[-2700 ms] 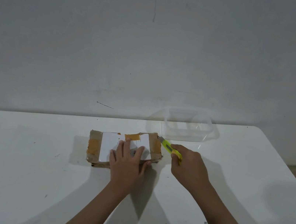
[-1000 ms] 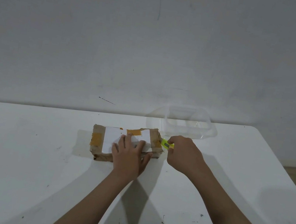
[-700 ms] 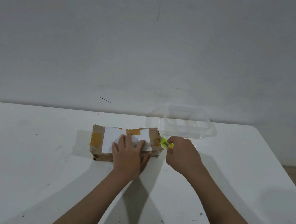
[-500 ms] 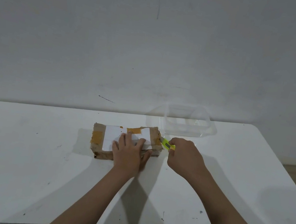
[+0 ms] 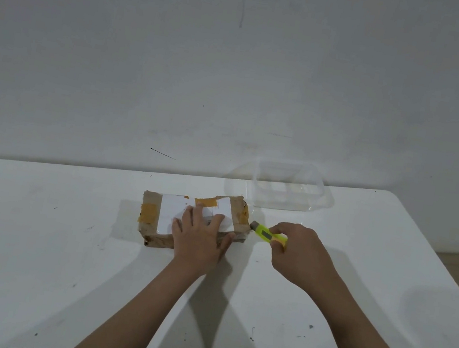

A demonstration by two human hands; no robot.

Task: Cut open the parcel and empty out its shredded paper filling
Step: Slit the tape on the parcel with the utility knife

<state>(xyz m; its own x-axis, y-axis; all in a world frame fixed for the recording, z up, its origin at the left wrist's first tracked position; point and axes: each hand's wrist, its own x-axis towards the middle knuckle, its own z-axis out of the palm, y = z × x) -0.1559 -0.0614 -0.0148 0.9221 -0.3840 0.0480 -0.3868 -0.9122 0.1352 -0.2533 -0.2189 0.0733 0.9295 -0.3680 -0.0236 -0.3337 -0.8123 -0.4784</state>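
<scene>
Pulled back slightly, right hand (image 5: 297,252) pinches yellow cutter (image 5: 267,234), tip at parcel's (image 5: 186,212) right end. Left hand (image 5: 197,238), fingers spread, presses parcel onto tabletop (image 5: 32,233); clear container (image 5: 289,189) behind.

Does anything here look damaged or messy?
Only the parcel looks rough: crumpled brown wrapping, patchy orange tape, scuffed lower edge. The left hand presses it; the right hand holds a yellow cutter at its end. Nothing spilled.

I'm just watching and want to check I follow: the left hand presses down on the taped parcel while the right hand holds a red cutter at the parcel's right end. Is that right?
Not quite: the cutter is yellow, not red, as the head view shows. The rest holds: the left hand presses on the taped parcel while the right hand holds the cutter at its right end.
</scene>
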